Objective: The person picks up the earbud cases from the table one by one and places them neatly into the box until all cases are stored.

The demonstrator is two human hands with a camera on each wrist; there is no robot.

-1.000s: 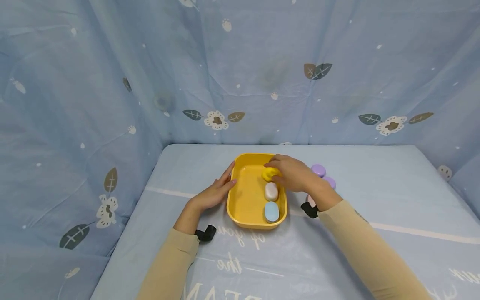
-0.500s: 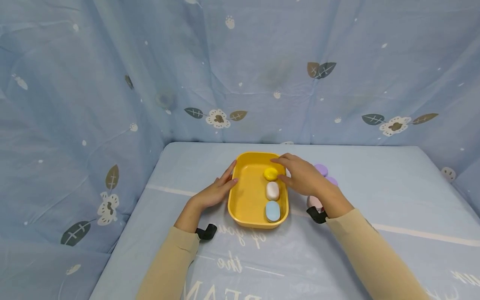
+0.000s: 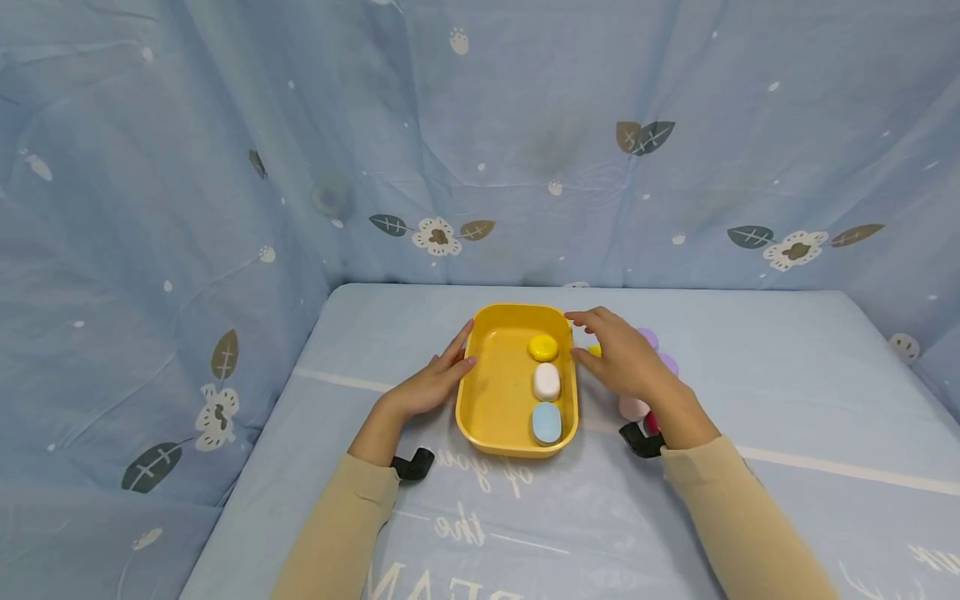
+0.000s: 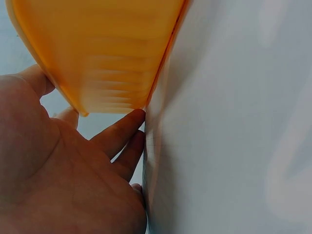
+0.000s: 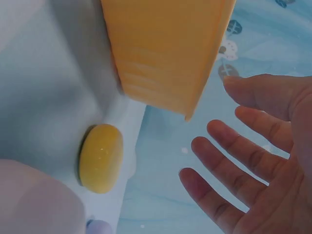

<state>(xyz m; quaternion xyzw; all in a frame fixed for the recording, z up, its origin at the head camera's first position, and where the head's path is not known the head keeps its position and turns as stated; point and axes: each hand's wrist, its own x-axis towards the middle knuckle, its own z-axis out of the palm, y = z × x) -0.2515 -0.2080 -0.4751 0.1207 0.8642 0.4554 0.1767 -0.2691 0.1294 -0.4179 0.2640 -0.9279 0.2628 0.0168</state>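
Note:
A yellow plastic tray (image 3: 480, 408) sits on the table. Down its right side lie a yellow rounded piece (image 3: 543, 348), a white one (image 3: 547, 382) and a light blue one (image 3: 547, 423), all smooth and soap-like. My left hand (image 3: 429, 385) rests against the tray's left side, its thumb at the rim; in the left wrist view the fingers (image 4: 119, 134) extend beside the wall, fairly straight. Just right of the tray is my right hand (image 3: 626, 358), its spread fingers (image 5: 234, 180) holding nothing. Below that hand, another yellow piece (image 5: 101, 158) lies on the table.
Right of the tray, partly behind my right hand and wrist, are purple pieces (image 3: 667, 363), a pale pink piece (image 3: 633, 407) and a red one (image 3: 652, 422). A blue patterned curtain (image 3: 525, 167) hangs behind the table.
My right hand has let go of the yellow piece inside the tray and moved right, out over the rim. The left hand stays at the tray's side.

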